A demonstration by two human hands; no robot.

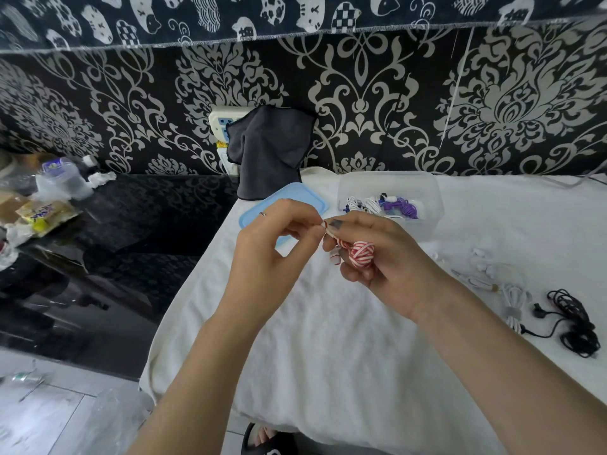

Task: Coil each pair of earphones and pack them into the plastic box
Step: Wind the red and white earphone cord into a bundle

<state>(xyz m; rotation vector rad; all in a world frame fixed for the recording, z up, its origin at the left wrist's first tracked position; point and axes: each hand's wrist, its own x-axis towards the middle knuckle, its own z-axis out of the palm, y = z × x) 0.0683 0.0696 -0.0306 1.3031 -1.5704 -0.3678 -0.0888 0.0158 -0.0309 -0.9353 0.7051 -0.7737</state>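
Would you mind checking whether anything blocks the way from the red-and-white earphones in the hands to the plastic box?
Nothing visible does. The red-and-white earphones are held above the white cloth, and the plastic box sits just beyond them with its top open. Its blue lid lies off to the left, beside the box.

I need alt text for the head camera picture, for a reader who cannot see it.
Two bare hands wind red-and-white striped earphones into a small bundle: the right hand holds it, the left hand pinches the loose cord end. Behind stands an open clear plastic box with coiled earphones inside; black earphones lie at right.
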